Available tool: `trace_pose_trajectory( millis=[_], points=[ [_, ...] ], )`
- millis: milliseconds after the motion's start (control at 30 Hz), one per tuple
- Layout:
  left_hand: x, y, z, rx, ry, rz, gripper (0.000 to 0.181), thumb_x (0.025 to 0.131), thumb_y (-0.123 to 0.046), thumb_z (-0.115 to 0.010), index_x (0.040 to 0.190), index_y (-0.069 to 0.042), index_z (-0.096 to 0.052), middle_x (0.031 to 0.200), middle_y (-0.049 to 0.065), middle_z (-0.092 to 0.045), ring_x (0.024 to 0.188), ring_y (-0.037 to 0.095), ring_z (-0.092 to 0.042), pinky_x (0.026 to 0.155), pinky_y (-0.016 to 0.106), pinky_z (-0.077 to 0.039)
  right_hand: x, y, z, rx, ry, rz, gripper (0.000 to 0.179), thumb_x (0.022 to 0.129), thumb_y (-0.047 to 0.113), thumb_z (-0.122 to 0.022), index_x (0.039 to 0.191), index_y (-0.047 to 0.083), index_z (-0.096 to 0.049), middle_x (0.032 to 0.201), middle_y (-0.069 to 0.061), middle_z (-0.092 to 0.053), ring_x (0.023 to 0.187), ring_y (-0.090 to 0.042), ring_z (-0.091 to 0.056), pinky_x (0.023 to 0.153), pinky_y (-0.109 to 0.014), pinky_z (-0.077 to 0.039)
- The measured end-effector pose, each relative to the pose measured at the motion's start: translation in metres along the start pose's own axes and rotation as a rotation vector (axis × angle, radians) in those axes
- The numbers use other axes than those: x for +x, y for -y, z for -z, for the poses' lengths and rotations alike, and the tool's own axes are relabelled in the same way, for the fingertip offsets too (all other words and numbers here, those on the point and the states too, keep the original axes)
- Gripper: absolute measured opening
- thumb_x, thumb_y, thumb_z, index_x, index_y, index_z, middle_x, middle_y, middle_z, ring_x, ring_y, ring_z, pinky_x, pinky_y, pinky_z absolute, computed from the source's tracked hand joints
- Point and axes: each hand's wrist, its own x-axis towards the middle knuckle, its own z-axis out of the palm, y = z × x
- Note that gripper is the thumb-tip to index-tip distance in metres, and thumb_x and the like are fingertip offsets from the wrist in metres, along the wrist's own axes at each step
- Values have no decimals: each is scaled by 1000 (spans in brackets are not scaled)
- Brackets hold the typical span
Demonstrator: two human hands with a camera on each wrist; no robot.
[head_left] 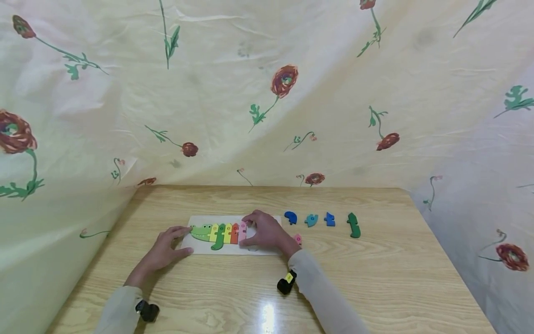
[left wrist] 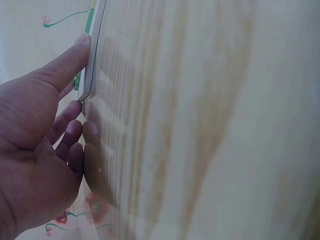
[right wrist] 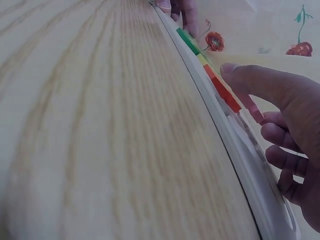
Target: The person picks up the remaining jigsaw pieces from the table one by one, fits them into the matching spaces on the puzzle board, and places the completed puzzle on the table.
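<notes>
A pale puzzle board [head_left: 199, 248] lies on the table with a crocodile in coloured pieces. Its green head [head_left: 201, 234] is at the left, followed by yellow, green and orange pieces. My left hand [head_left: 164, 250] holds the board's left end, thumb at the near corner and forefinger by the crocodile's head. Over the board's right part, my right hand [head_left: 267, 231] pinches a pink puzzle piece [head_left: 243, 232] between thumb and fingers, beside the orange piece [head_left: 234, 234]. In the right wrist view the pink piece [right wrist: 256, 112] shows tilted at the fingertips. The right hand hides much of the board's right end.
Right of the board lie loose pieces: a dark blue one [head_left: 290, 217], a light blue one [head_left: 311, 220], a blue one [head_left: 329, 219] and a green one [head_left: 353, 225]. Another pink piece [head_left: 298, 239] shows beside the right wrist. A flowered cloth [head_left: 233, 139] hangs behind the wooden table [head_left: 396, 260].
</notes>
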Motion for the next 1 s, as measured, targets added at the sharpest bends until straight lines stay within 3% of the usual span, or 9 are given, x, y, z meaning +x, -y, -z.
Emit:
trace_pose_trajectory(
  millis=[467,1000],
  points=[
    [0,4,-1,-2,-4,-10,68,91,-30,-79,149,-9,-52,153,24,-41,135,46,-33,108,70,-33,2,-1,-4,-32,28,-27,75,74,54,-88,135,18,-66,118,6,-61,105,-12,-57,101,-37,-50],
    [1,4,-1,-7,6,5,70,91,-32,-79,151,-10,-50,154,23,-40,137,45,-32,109,71,-31,4,-5,-7,-54,40,-5,75,75,54,-88,136,16,-67,109,7,-61,98,-12,-54,95,-35,-50]
  ],
)
